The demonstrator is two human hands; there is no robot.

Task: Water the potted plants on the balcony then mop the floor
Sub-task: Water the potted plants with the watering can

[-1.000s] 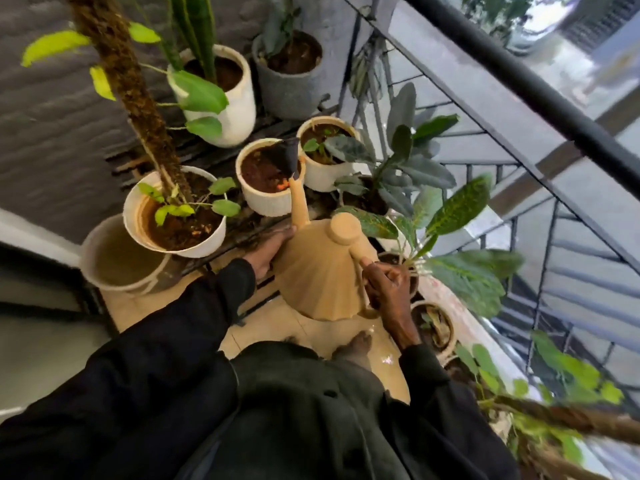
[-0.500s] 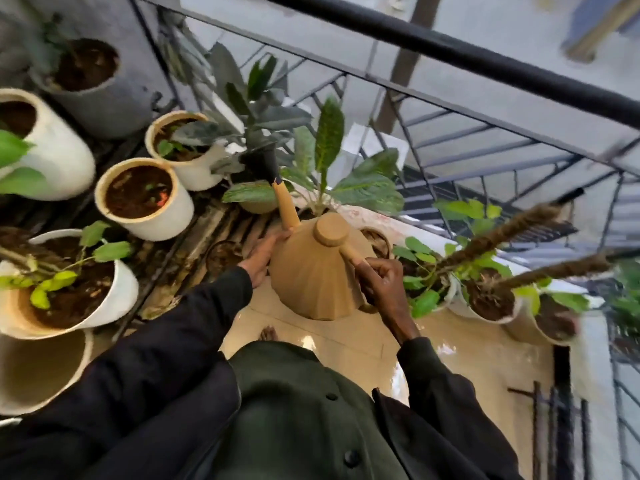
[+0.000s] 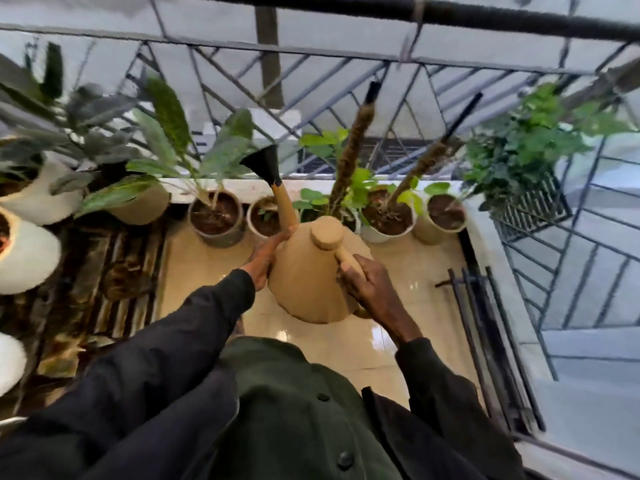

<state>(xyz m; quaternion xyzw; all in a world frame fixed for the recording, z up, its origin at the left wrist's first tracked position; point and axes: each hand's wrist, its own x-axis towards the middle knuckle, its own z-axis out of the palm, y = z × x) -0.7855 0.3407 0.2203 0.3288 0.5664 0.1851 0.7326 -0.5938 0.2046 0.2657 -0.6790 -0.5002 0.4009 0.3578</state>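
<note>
A tan cone-shaped watering can (image 3: 311, 278) with a black rose (image 3: 264, 165) on its spout is held above the glossy beige floor (image 3: 408, 278). My right hand (image 3: 370, 285) grips its handle. My left hand (image 3: 265, 259) presses flat against the can's left side, near the base of the spout. The spout points toward a row of potted plants along the railing: a grey pot (image 3: 216, 220), a small pot (image 3: 263, 221), a white pot (image 3: 388, 216) with a coir pole and a tan pot (image 3: 441, 218).
White pots (image 3: 27, 251) stand on a dark slatted rack (image 3: 114, 271) at the left. A black metal railing (image 3: 311, 60) runs behind the plants. A hanging basket (image 3: 533, 202) with foliage sits at the right, and dark bars (image 3: 485, 327) lie along the floor's right edge.
The view has swung right from the left-side pots to the row by the railing. The can has turned with it, both hands keeping their places on it.
</note>
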